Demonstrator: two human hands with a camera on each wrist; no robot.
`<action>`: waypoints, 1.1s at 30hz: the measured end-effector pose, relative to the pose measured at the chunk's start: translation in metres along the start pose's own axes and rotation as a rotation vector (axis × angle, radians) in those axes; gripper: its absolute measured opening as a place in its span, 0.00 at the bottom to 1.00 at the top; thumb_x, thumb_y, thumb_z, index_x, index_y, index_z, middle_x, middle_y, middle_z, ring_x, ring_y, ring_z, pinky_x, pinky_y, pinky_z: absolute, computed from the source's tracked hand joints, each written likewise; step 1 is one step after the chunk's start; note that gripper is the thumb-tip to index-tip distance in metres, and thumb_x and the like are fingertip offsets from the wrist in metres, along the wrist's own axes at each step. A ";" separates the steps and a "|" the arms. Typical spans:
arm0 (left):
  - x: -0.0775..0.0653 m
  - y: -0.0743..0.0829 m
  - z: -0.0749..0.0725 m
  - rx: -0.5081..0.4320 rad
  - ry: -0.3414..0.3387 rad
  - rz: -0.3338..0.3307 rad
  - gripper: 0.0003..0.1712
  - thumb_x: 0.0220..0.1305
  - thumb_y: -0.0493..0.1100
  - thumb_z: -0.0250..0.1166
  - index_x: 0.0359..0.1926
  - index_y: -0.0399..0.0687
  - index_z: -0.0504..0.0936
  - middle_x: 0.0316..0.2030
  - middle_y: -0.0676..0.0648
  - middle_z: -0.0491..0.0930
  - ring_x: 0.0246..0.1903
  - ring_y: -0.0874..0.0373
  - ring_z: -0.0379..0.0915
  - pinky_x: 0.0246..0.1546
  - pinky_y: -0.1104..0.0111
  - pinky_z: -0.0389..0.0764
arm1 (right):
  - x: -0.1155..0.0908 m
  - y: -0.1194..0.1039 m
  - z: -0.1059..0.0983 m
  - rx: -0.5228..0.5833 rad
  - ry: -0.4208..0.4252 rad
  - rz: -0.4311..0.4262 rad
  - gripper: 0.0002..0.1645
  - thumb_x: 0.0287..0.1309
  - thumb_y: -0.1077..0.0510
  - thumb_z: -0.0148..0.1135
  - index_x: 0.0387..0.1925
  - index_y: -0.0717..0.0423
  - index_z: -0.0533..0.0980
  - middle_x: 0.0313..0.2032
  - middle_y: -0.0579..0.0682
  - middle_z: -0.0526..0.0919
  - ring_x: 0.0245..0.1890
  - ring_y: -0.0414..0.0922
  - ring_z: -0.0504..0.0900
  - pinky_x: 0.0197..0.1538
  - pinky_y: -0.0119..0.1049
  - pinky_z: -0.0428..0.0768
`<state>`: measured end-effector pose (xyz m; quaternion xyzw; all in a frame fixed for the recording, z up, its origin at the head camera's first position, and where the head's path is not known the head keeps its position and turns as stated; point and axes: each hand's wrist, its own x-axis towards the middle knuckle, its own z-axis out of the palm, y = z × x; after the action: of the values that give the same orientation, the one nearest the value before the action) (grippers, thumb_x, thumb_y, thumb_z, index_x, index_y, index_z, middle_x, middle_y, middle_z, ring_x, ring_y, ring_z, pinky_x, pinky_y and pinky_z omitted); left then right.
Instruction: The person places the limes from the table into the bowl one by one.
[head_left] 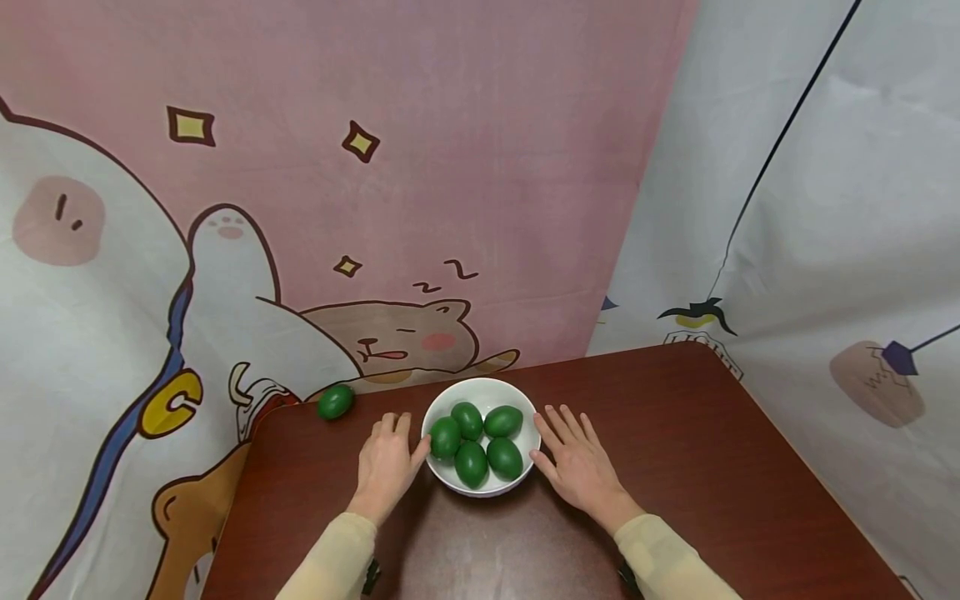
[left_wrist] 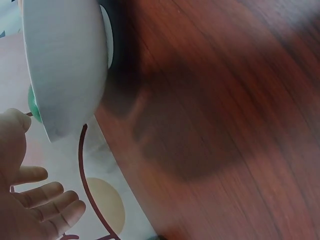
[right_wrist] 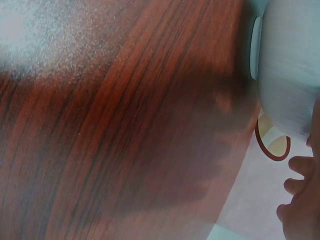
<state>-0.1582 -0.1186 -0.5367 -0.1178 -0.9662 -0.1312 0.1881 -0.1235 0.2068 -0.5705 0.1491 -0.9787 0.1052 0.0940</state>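
A white bowl [head_left: 481, 493] stands on the table in the head view, holding several smooth, dark green egg-shaped fruits [head_left: 471, 464] that look like avocados. My left hand [head_left: 386, 465] is at the bowl's left, its thumb at the rim. On the other side, my right hand [head_left: 581, 471] has its fingers spread, with thumb and forefinger close to the rim. Neither hand grips anything. In the left wrist view, fingers of the left hand [left_wrist: 35, 200] extend beside the bowl's outer wall [left_wrist: 67, 65]. The right wrist view shows only some fingertips near the bowl [right_wrist: 290, 65].
One more green fruit [head_left: 335, 402] lies near the table's far left edge. The brown wooden table [head_left: 720, 467] extends to both sides of the bowl. A printed cloth [head_left: 480, 183] with cartoon animals hangs behind it, and a pale cloth [head_left: 840, 233] hangs at the right.
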 end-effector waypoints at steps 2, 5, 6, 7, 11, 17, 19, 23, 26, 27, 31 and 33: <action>-0.001 -0.003 0.000 0.002 -0.006 -0.009 0.32 0.63 0.54 0.72 0.57 0.33 0.82 0.49 0.34 0.79 0.45 0.39 0.78 0.40 0.49 0.85 | 0.000 0.000 0.000 -0.003 0.000 -0.001 0.38 0.74 0.38 0.53 0.77 0.51 0.66 0.75 0.59 0.66 0.78 0.60 0.59 0.77 0.61 0.55; -0.002 -0.008 0.000 0.006 -0.025 -0.025 0.32 0.64 0.54 0.72 0.58 0.33 0.81 0.51 0.33 0.79 0.46 0.38 0.78 0.42 0.49 0.84 | 0.000 0.000 -0.001 -0.006 -0.002 -0.001 0.38 0.75 0.38 0.53 0.77 0.51 0.66 0.75 0.58 0.66 0.78 0.60 0.59 0.77 0.61 0.55; -0.002 -0.010 0.000 0.008 -0.030 -0.029 0.33 0.64 0.54 0.72 0.59 0.33 0.81 0.51 0.33 0.79 0.47 0.38 0.78 0.42 0.48 0.84 | 0.000 0.000 -0.001 -0.007 -0.002 -0.001 0.38 0.75 0.38 0.53 0.77 0.51 0.66 0.75 0.58 0.66 0.78 0.60 0.59 0.77 0.61 0.55; -0.003 -0.011 0.000 0.010 -0.035 -0.033 0.33 0.64 0.55 0.71 0.59 0.33 0.81 0.51 0.33 0.79 0.47 0.38 0.78 0.43 0.48 0.84 | 0.000 0.000 -0.001 -0.008 -0.001 -0.002 0.38 0.74 0.38 0.53 0.77 0.51 0.66 0.75 0.58 0.66 0.78 0.60 0.59 0.77 0.61 0.55; -0.005 -0.018 0.000 0.014 -0.037 -0.037 0.33 0.64 0.54 0.71 0.59 0.32 0.81 0.50 0.33 0.79 0.47 0.38 0.77 0.43 0.48 0.84 | 0.000 -0.001 -0.002 -0.004 0.003 -0.002 0.38 0.74 0.38 0.54 0.76 0.52 0.67 0.75 0.58 0.67 0.77 0.61 0.60 0.77 0.62 0.56; -0.008 -0.029 -0.001 0.026 -0.020 -0.032 0.32 0.64 0.53 0.72 0.58 0.31 0.81 0.50 0.32 0.79 0.46 0.38 0.77 0.41 0.48 0.84 | 0.000 -0.001 -0.002 -0.004 0.003 0.002 0.38 0.74 0.37 0.54 0.76 0.51 0.67 0.75 0.58 0.67 0.77 0.61 0.61 0.77 0.62 0.56; -0.009 -0.033 -0.001 0.028 -0.020 -0.037 0.32 0.64 0.52 0.72 0.58 0.31 0.81 0.50 0.31 0.79 0.46 0.37 0.77 0.41 0.47 0.84 | 0.000 -0.001 -0.002 -0.007 -0.001 0.004 0.38 0.74 0.37 0.54 0.76 0.51 0.67 0.75 0.58 0.66 0.77 0.61 0.60 0.77 0.62 0.56; -0.012 -0.041 -0.002 0.038 -0.031 -0.053 0.32 0.64 0.51 0.71 0.59 0.30 0.81 0.52 0.30 0.78 0.48 0.36 0.77 0.42 0.46 0.84 | 0.000 -0.001 -0.002 -0.013 -0.010 0.005 0.38 0.74 0.37 0.54 0.77 0.50 0.66 0.76 0.57 0.66 0.78 0.61 0.59 0.77 0.62 0.56; -0.014 -0.047 -0.002 0.043 -0.037 -0.069 0.32 0.65 0.52 0.71 0.60 0.31 0.80 0.54 0.30 0.76 0.49 0.36 0.76 0.43 0.46 0.84 | 0.000 -0.001 -0.002 -0.012 -0.009 0.005 0.38 0.74 0.37 0.54 0.77 0.51 0.67 0.76 0.58 0.66 0.78 0.61 0.58 0.77 0.62 0.56; -0.015 -0.049 -0.001 0.042 -0.036 -0.074 0.32 0.65 0.52 0.70 0.60 0.31 0.80 0.55 0.30 0.76 0.50 0.36 0.76 0.44 0.45 0.83 | 0.000 -0.001 -0.002 -0.012 -0.006 0.004 0.38 0.74 0.37 0.54 0.76 0.51 0.67 0.76 0.58 0.66 0.78 0.61 0.59 0.77 0.62 0.56; -0.017 -0.057 -0.001 0.044 -0.029 -0.088 0.33 0.65 0.52 0.70 0.61 0.31 0.79 0.57 0.30 0.75 0.50 0.35 0.75 0.44 0.44 0.83 | 0.000 -0.001 -0.002 -0.011 0.002 0.001 0.38 0.74 0.37 0.54 0.76 0.51 0.67 0.75 0.58 0.67 0.77 0.61 0.59 0.77 0.62 0.56; -0.017 -0.061 -0.001 0.045 -0.029 -0.094 0.33 0.64 0.52 0.70 0.61 0.31 0.79 0.57 0.29 0.74 0.50 0.35 0.74 0.44 0.43 0.82 | 0.000 -0.001 -0.002 -0.013 0.003 0.000 0.38 0.74 0.37 0.54 0.76 0.51 0.67 0.75 0.58 0.67 0.77 0.61 0.60 0.76 0.62 0.56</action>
<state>-0.1590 -0.1790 -0.5551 -0.0700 -0.9759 -0.1165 0.1705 -0.1232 0.2065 -0.5689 0.1483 -0.9792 0.0991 0.0966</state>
